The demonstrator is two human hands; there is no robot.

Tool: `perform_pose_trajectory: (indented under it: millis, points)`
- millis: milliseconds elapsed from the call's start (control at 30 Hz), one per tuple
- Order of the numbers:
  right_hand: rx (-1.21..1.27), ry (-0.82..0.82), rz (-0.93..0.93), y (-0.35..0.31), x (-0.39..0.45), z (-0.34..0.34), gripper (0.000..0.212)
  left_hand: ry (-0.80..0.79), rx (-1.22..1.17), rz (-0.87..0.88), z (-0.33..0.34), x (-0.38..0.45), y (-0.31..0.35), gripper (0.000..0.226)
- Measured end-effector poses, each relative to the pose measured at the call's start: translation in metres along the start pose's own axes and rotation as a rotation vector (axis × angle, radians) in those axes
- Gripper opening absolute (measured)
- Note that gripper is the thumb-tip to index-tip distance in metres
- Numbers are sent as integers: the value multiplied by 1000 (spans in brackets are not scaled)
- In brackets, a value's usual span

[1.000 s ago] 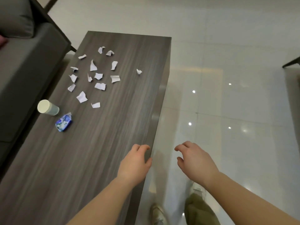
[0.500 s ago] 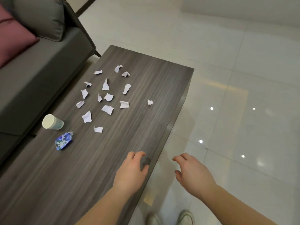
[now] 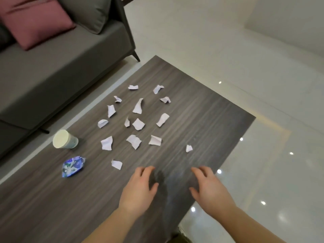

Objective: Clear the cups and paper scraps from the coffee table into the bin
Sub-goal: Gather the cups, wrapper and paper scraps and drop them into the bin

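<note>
Both hands, left hand [image 3: 138, 188] and right hand [image 3: 208, 188], hover fingers apart, seemingly to gather paper scraps [image 3: 138, 124] at twelve o'clock.

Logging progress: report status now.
Both hands open, empty. Cup on its side, scraps on table. Bin unseen.
</note>
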State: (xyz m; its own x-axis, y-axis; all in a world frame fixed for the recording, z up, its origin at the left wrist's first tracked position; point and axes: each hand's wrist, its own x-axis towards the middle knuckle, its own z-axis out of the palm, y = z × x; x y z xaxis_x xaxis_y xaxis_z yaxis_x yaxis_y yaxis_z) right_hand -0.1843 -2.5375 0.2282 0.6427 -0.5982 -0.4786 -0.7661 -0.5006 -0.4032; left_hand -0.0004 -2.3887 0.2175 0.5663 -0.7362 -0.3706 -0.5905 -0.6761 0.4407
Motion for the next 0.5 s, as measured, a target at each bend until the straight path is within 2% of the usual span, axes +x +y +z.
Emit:
perform_pose_trajectory:
  millis: [300,500]
  points:
    - [-52,-1,35,-18,102,-29,68,82,-3,-127,-28,81,-3,62]
    - [-157,-98,-7,-15,141,-31,55,127,-35,-279,-34,127,-8,67]
